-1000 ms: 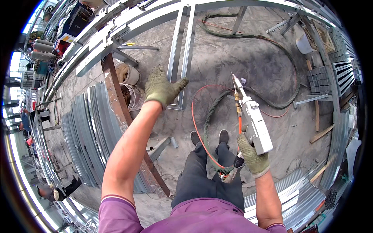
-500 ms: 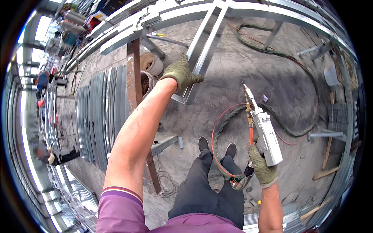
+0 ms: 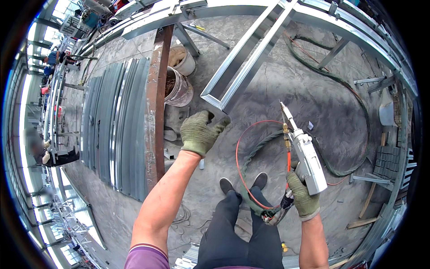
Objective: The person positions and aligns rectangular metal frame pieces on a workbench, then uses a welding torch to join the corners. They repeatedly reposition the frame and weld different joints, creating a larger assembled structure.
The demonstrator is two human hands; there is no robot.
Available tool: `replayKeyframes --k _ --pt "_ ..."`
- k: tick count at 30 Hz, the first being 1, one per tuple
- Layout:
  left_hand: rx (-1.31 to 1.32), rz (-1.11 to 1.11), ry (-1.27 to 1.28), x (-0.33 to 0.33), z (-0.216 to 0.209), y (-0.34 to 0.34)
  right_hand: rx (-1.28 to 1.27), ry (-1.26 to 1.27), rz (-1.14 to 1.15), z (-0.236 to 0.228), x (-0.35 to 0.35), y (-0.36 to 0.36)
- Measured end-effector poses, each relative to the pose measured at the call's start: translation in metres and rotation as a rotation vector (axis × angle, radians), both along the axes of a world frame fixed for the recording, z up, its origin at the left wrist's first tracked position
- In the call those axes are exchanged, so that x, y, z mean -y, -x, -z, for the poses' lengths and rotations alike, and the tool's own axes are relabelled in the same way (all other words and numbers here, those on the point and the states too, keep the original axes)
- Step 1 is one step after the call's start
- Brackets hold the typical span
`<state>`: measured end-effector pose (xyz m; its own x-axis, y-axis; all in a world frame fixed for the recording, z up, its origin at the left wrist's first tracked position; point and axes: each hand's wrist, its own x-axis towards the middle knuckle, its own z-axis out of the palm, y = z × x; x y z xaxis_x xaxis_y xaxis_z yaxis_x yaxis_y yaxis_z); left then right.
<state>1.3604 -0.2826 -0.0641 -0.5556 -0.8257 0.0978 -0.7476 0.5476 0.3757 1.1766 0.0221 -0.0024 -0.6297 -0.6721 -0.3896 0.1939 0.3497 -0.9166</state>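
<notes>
My right hand, in a green knitted glove, is wrapped round the grip of a white welding gun. The gun's narrow nozzle tilts up and slightly left; beside it run a brass fitting and an orange hose. My left hand, gloved alike, holds nothing, with its thumb and fingers apart. It hovers just below the mitred corner of a long, narrow frame of shiny metal tubing. A slight gap seems to lie between fingertips and metal.
Long metal rails cross the far side on legs. Leftward stand a rusty beam, two buckets and stacked grey profiles. A dark cable loops over the floor at right; hoses hang near my legs. Another person is far left.
My left hand has come off the metal frame and drawn back toward me. The view has shifted, so the frame's corner shows fully. The welding gun stays in my right hand, nearly unmoved.
</notes>
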Motion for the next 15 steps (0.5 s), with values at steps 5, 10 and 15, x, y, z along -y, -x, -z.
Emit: replayKeyframes --k 5,10,15 --pt "-0.127 0.062 0.089 0.011 0.023 0.005 0.036 -0.006 0.033 0.010 0.009 -0.011" --pt "-0.113 0.062 0.151 0.024 0.041 -0.013 -0.015 0.056 -0.004 0.028 0.030 -0.026" --pt "0.109 -0.023 0.227 0.080 0.038 -0.100 0.082 0.062 0.170 0.029 0.053 -0.015"
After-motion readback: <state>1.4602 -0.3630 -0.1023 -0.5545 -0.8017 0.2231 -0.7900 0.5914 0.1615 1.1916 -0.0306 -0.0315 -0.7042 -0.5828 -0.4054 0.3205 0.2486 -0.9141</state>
